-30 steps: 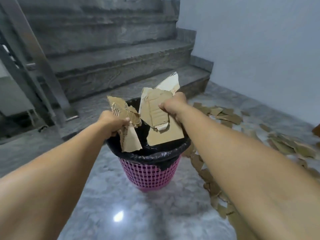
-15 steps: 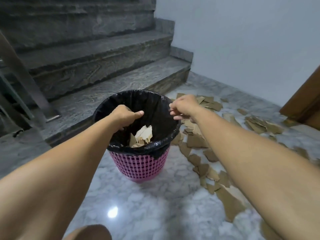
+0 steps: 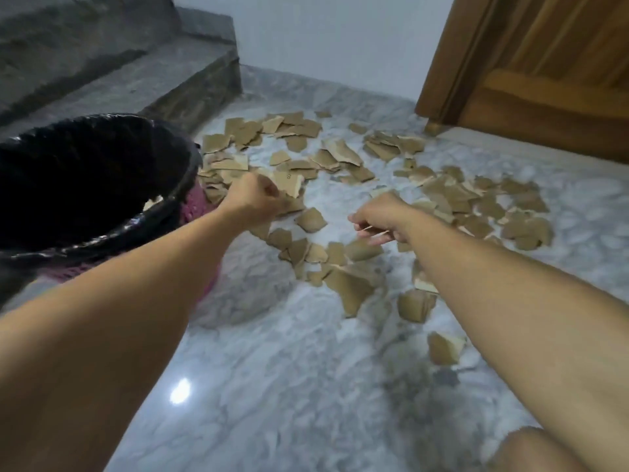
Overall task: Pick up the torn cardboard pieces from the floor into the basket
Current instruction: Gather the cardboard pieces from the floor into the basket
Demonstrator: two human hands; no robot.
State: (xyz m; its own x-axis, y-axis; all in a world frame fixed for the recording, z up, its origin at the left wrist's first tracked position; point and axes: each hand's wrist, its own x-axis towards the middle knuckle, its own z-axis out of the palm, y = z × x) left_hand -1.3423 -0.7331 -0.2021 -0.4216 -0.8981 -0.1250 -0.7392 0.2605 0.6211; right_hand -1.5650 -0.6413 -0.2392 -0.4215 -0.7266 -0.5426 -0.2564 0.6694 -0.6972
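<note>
The handfuls held over the basket [image 3: 102,185] a second ago are gone from both hands; half a second ago pale scraps could be seen in the black liner, so that load is judged delivered. Both arms are now reached out over the scatter on the marble floor [image 3: 289,386].

The left hand [image 3: 253,202] is curled just beside the basket's right edge, and a pale torn piece [image 3: 289,182] appears to be pinched at its fingertips. A thin cardboard piece [image 3: 372,229], seen edge-on, is gripped by the right hand [image 3: 381,216], whose fingers are curled round it, nearer the middle of the floor. A fresh pickup is therefore judged to be under way.

Most of the torn cardboard pieces [image 3: 340,158] are yet to be collected: they are spread from the basket's side across to the wooden door [image 3: 544,80] at the far right, with a few strays [image 3: 442,349] nearer the camera. Little is seen to block the hands; the bottom stair step [image 3: 153,83] rises behind the basket, and a knee [image 3: 531,451] is visible at the lower right corner.
</note>
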